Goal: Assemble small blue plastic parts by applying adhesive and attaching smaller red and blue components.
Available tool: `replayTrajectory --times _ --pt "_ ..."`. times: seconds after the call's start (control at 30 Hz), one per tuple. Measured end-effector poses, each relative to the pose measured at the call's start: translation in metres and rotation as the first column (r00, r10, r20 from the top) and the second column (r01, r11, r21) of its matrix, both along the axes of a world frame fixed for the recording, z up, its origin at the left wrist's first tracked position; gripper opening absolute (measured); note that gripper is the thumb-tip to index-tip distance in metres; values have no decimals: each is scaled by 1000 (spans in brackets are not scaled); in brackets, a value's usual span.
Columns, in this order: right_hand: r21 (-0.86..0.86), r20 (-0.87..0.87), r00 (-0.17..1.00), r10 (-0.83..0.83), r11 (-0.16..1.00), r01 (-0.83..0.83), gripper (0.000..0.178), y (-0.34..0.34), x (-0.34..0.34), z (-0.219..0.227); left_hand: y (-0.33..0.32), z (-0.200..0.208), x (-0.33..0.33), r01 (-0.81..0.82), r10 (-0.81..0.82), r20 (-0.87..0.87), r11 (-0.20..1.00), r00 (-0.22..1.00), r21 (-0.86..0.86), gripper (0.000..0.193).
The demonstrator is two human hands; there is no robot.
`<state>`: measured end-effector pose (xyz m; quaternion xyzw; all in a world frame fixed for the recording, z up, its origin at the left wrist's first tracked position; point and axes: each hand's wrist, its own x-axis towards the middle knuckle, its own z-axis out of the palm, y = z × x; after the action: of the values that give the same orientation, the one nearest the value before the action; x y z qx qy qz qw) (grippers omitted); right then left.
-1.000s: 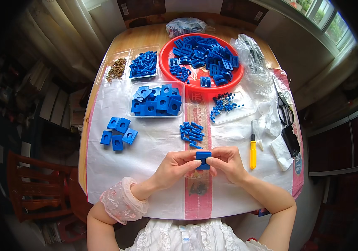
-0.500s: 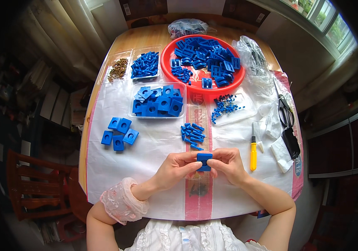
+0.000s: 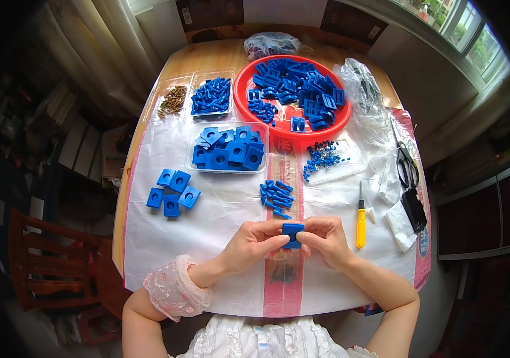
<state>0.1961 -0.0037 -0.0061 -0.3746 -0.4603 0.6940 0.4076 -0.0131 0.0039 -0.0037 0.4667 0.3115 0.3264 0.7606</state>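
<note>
A blue square plastic piece [image 3: 292,230] is pinched between my two hands at the near middle of the table. My left hand [image 3: 256,243] grips its left side, thumb on the front face. My right hand [image 3: 323,240] grips its right side the same way. The thumbs hide part of the piece, and the fingers behind it are mostly out of sight. Just beyond my hands lies a small pile of slim blue plastic pegs [image 3: 277,196]. Over to the left, several blue square pieces with round recesses [image 3: 171,205] lie loosely together.
A clear box of blue squares [image 3: 189,156] stands behind the loose ones. Farther back are blue small parts [image 3: 210,95], brass-coloured screws [image 3: 173,100] and a red basin [image 3: 240,104] of blue parts. To the right lie tiny parts [image 3: 325,156], a yellow-handled screwdriver [image 3: 360,228] and black-handled scissors [image 3: 408,167].
The view has shifted slightly, so the whole table sits a little lower. Both hands keep hold of the blue piece, whose front face now shows a bit more.
</note>
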Motion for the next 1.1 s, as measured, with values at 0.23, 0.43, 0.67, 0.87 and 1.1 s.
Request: replayTrajectory --times 0.23,0.43,0.67,0.87,1.1 --pt "-9 -16 1000 -8 1000 8 11 -1 0 0 0 0 -1 1 -1 -7 1000 1000 8 29" --pt "-20 -12 1000 -17 1000 16 10 -1 -1 0 0 -1 -2 18 -17 -23 1000 1000 10 31" --pt "-23 2 1000 -15 1000 15 11 -1 -1 2 0 2 -2 6 -6 -2 1000 1000 28 29" --pt "-23 -1 1000 -6 1000 6 11 0 -1 2 0 -3 -1 -4 4 2 999 1000 45 30" --pt "-30 6 1000 7 1000 -7 11 1 1 -3 0 0 -1 -13 13 3 1000 1000 13 30"
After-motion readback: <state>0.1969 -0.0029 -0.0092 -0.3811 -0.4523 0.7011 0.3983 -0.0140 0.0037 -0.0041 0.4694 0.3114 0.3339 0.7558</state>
